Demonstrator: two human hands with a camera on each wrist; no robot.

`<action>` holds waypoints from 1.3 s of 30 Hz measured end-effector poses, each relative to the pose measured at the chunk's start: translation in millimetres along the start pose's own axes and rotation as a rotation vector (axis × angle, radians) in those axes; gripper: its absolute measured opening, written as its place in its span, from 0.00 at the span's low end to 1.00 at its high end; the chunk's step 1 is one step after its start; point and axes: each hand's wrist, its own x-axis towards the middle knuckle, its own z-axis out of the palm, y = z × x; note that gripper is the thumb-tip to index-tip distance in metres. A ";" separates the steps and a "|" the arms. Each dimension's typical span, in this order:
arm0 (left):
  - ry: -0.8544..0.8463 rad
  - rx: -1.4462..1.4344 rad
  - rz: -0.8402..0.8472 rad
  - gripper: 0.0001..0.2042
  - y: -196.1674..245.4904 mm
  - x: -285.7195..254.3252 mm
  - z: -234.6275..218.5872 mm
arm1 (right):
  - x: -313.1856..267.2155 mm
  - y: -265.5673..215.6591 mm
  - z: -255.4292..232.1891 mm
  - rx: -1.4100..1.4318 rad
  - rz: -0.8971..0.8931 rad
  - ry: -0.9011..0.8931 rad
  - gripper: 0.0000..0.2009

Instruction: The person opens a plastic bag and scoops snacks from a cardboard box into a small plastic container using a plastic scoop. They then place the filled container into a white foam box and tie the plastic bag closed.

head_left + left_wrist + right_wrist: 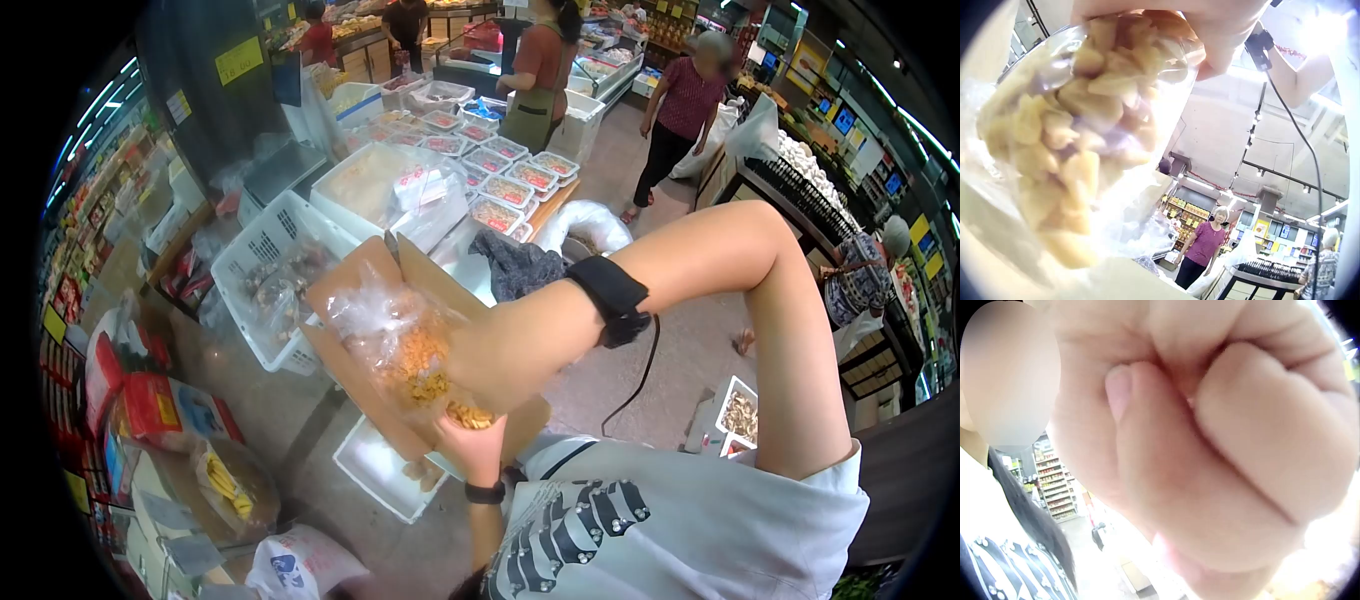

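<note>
My left hand (470,448) grips a clear plastic bag (1085,119) filled with small, curled yellow pieces; in the left wrist view the fingers close around its top. Just beyond this hand is a cardboard box (335,295), lined with clear plastic (365,315) and holding orange and yellow pieces (425,350). My right arm reaches across from the right, and the right hand (478,355) is blurred over the box's near side. Close up in the right wrist view, its fingers (1172,462) are curled tightly, with no thing showing between them.
A white crate (245,240) with bagged goods stands beyond the box, and a white tray (375,480) lies below it. Rows of packed trays (500,190) cover a stand ahead. A person in a purple top (690,100) stands in the aisle. A cable (640,385) hangs from my right wristband.
</note>
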 end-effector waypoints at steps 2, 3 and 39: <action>0.007 0.057 0.073 0.39 -13.4 -0.2 2.8 | 3.2 3.0 7.6 0.010 0.000 0.025 0.11; 0.018 0.082 0.118 0.39 -17.3 4.6 4.7 | 3.9 0.7 4.5 -0.013 0.040 0.028 0.11; 0.047 -0.108 0.066 0.36 -22.3 3.3 5.6 | -20.3 -14.2 -37.5 -0.084 0.627 -0.061 0.13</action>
